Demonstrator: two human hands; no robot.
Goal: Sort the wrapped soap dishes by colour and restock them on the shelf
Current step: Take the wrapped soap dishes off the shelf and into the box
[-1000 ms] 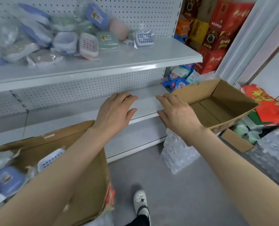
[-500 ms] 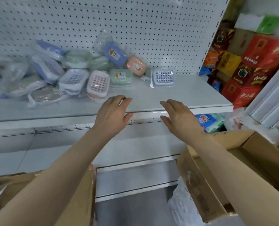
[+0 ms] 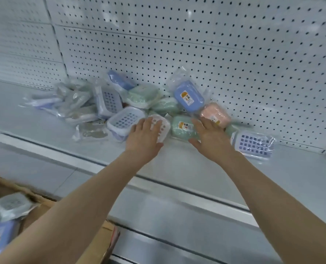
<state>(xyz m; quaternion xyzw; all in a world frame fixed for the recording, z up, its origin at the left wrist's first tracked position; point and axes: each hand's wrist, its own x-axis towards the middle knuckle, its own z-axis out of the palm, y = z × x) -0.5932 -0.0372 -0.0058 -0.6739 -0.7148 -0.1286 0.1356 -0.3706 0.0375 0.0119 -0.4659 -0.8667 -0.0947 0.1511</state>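
Soap dishes (image 3: 188, 95): mixed colours heaped far on shelf (image 3: 177, 164) | change: both hands up from lower shelf level to pile | left hand (image 3: 146, 134) flat, fingers apart, on pink dish (image 3: 163, 128) | right hand (image 3: 208, 135) spread beside green dish (image 3: 181, 127) | sorting barely begun

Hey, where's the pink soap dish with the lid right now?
In the head view, the pink soap dish lies on the shelf by the pegboard, right of centre, below the blue lidded dish, with the right hand at its front edge.
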